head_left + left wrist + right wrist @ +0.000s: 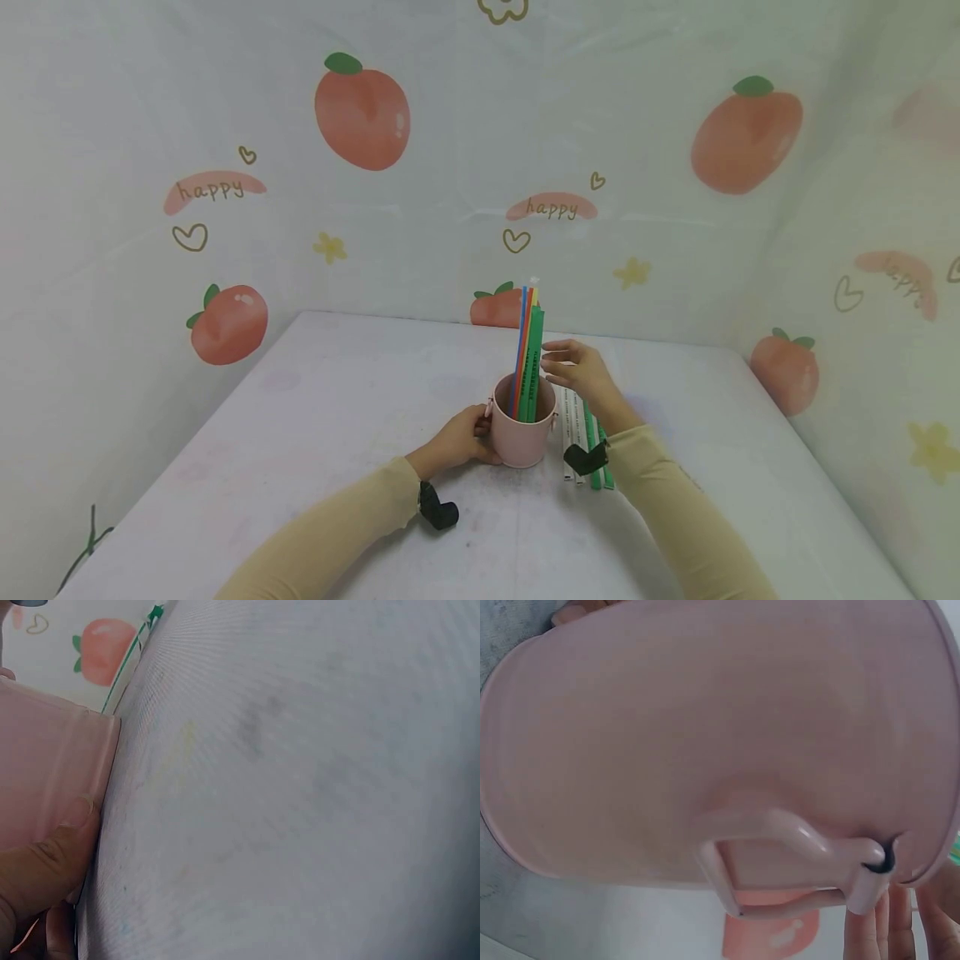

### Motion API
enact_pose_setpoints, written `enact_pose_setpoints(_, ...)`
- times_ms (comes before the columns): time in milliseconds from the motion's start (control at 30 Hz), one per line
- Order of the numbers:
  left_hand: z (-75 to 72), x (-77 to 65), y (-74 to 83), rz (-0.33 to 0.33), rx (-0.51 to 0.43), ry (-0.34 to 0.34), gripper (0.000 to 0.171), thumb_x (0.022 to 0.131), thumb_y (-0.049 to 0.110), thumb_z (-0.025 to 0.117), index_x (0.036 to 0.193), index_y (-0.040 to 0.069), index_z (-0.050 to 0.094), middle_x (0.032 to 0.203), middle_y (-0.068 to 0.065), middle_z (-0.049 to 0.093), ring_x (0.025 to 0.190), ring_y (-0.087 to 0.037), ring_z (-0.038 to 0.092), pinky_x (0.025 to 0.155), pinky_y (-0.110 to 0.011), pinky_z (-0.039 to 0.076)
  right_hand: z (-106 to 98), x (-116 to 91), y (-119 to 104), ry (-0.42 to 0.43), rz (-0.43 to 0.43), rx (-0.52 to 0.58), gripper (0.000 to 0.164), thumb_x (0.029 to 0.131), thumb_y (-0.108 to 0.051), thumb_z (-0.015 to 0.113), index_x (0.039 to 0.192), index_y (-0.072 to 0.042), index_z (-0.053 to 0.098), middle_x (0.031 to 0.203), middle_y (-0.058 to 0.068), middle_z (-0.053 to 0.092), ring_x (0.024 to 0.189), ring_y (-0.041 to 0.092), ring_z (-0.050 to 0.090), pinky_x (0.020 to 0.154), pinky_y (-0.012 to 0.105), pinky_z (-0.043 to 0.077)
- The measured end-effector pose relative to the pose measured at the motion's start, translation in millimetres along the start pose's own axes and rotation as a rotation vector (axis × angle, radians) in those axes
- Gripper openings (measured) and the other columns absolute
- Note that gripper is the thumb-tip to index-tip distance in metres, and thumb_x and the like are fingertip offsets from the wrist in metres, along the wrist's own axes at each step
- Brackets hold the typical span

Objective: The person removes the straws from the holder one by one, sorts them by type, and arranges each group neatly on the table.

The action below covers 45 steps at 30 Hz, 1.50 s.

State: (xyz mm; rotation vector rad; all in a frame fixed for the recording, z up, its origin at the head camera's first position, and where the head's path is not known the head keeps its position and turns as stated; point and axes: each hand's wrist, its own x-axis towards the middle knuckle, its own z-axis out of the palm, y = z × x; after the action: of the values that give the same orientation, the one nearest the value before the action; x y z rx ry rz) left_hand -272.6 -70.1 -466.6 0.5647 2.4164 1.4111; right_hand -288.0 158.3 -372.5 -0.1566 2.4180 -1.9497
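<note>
A pink bucket (pixel 519 446) with small side handles stands upright on the table. My left hand (pixel 457 437) grips its left side near the handle; in the left wrist view the thumb (pixel 56 859) presses on the wall low down near the base. Inside lean several long thin sticks (pixel 533 358), blue, red, yellow and green, rising well above the rim. My right hand (pixel 583 373) is just right of the green ones, fingers loosely extended toward them and nothing held. In the right wrist view those fingers (pixel 881 930) show beyond the bucket's rim and handle (pixel 780 832).
Right of the bucket, several white sticks (pixel 567 442) and green sticks (pixel 596 467) lie side by side on the white table (pixel 360 400), partly under my right wrist. A printed cloth wall (pixel 435 208) rises behind the table and along the right side.
</note>
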Motion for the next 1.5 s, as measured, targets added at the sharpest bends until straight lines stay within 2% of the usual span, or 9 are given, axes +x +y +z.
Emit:
enact_pose_setpoints(200,0.5,0.6,-1.7,-0.004,0.014,0.002,0.077,0.068,0.004,0.086,0.135,-0.001,0.047,0.131,-0.017,0.055,0.123,-0.034,0.055,0.107,-0.044,0.046,3.9,-1.4,0.4,0.011,0.004,-0.049,0.036,0.092,-0.009,0.065,0.125,0.005,0.055,0.119,0.022,0.059,0.094,0.013,0.064,0.088,0.029,0.058)
enact_pose_setpoints(467,0.2,1.2,-1.0,-0.008,0.024,0.007,0.077,0.068,0.004,0.086,0.135,-0.001,0.048,0.13,-0.016,0.056,0.123,-0.034,0.055,0.107,-0.044,0.046,7.3,-1.9,-3.2,0.031,0.035,-0.04,0.034,0.091,-0.008,0.067,0.121,0.004,0.057,0.111,0.015,0.062,0.086,0.007,0.063,0.08,0.023,0.058)
enact_pose_setpoints(833,0.4,0.4,0.1,-0.024,0.027,0.009,0.076,0.068,0.004,0.086,0.134,0.0,0.048,0.13,-0.016,0.056,0.123,-0.033,0.054,0.107,-0.045,0.046,8.9,-1.0,-2.8,0.02,0.02,-0.062,0.034,0.09,-0.01,0.068,0.118,0.005,0.057,0.106,0.013,0.063,0.081,0.005,0.062,0.074,0.019,0.055)
enact_pose_setpoints(1100,0.4,0.0,0.3,-0.021,0.019,0.006,0.075,0.068,0.003,0.086,0.133,0.0,0.049,0.129,-0.016,0.056,0.123,-0.034,0.055,0.107,-0.045,0.046,9.1,-0.5,-2.2,0.021,0.018,-0.114,0.032,0.091,-0.012,0.068,0.117,0.003,0.058,0.108,0.016,0.064,0.083,0.006,0.062,0.074,0.02,0.055)
enact_pose_setpoints(1267,0.3,0.3,0.0,-0.012,0.018,0.006,0.075,0.068,0.002,0.086,0.133,-0.001,0.049,0.129,-0.016,0.056,0.122,-0.034,0.055,0.107,-0.045,0.046,9.0,-0.5,-2.0,0.018,0.015,-0.097,0.033,0.091,-0.012,0.068,0.117,0.004,0.057,0.108,0.016,0.064,0.083,0.006,0.062,0.073,0.02,0.054)
enact_pose_setpoints(1500,0.7,0.4,-0.1,-0.01,0.015,0.009,0.078,0.068,0.003,0.086,0.135,-0.001,0.047,0.13,-0.016,0.056,0.122,-0.033,0.055,0.106,-0.044,0.047,6.9,-2.2,-0.6,0.018,0.011,-0.052,0.031,0.091,-0.009,0.066,0.117,0.005,0.057,0.102,0.009,0.063,0.082,0.004,0.062,0.077,0.02,0.056)
